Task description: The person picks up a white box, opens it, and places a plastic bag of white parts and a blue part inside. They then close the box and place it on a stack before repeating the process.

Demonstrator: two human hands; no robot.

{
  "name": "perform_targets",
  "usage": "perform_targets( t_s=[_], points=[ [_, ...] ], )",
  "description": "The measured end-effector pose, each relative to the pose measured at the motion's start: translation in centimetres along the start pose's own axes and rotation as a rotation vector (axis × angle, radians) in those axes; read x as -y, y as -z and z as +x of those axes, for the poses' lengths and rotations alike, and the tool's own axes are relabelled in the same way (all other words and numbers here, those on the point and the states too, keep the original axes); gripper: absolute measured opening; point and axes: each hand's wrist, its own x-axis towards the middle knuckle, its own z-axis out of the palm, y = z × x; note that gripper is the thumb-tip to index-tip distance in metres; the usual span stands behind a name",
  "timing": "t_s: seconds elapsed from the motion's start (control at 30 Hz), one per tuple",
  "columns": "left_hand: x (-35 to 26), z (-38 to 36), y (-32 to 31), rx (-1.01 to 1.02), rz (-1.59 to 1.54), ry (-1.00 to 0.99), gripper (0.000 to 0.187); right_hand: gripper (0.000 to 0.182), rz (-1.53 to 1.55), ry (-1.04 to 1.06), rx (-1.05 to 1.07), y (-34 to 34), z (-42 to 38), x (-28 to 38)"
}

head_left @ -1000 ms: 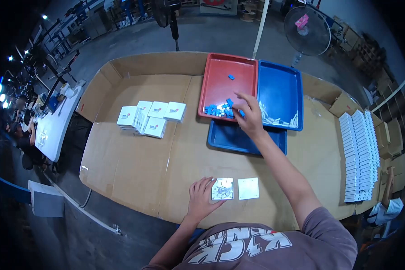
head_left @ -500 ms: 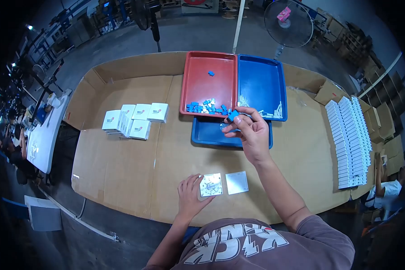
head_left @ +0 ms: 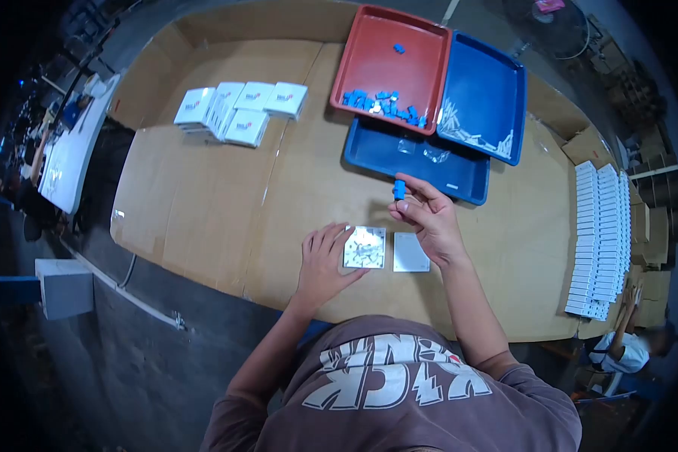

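Observation:
My right hand (head_left: 435, 224) pinches a small blue plastic piece (head_left: 399, 190) between thumb and fingertips, held above the table between the trays and me. My left hand (head_left: 324, 264) rests on the cardboard and spans the left side of a square white box (head_left: 364, 247), its thumb at the near edge and index finger at the far corner. The box has a shiny, grey-patterned content or face, too blurred to make out. Just right of it lies a plain white square piece (head_left: 410, 252), like a lid, partly beneath my right hand in view.
A red tray (head_left: 392, 30) holds several blue pieces. A blue tray (head_left: 482, 68) beside it holds white sticks; a lower blue tray (head_left: 369, 143) has clear bags. White boxes are stacked at left (head_left: 245, 126) and in long rows at right (head_left: 599, 233). Another person (head_left: 625, 350) sits at far right.
My right hand has come back from the red tray toward me with the blue piece, now held upright. My left hand stays at the white box. The view has tilted down.

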Motion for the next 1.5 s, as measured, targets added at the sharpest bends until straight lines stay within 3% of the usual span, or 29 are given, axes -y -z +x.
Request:
perform_targets(
  t_s=[0.1, 0.13, 0.3, 0.53, 0.87, 1.5],
  points=[
    [0.5, -0.1, -0.5, 0.0, 0.055, -0.017, 0.093, 0.048, -0.139, -0.083, 0.014, 1.0, -0.8, -2.3],
    [0.6, -0.2, -0.7, -0.01, 0.03, 0.003, 0.099, 0.048, -0.31, 0.021, 0.072, 1.8, -0.7, -3.7],
    [1.5, -0.6, -1.4, -0.042, -0.067, 0.045, 0.126, 0.048, -0.443, 0.033, 0.152, 2.3, -0.8, -6.9],
    [1.3, -0.6, -1.1, -0.023, -0.056, 0.043, 0.123, 0.041, -0.987, 0.266, 0.227, 0.1, -0.5, -6.3],
    [1.5, -0.7, -1.2, -0.012, -0.043, 0.045, 0.126, 0.031, -1.37, 0.47, 0.271, -2.4, 0.1, -7.2],
    [1.6, -0.5, -1.0, 0.039, -0.078, 0.091, 0.116, 0.032, -1.401, 0.526, 0.26, -2.1, 0.3, -8.6]
  ],
)
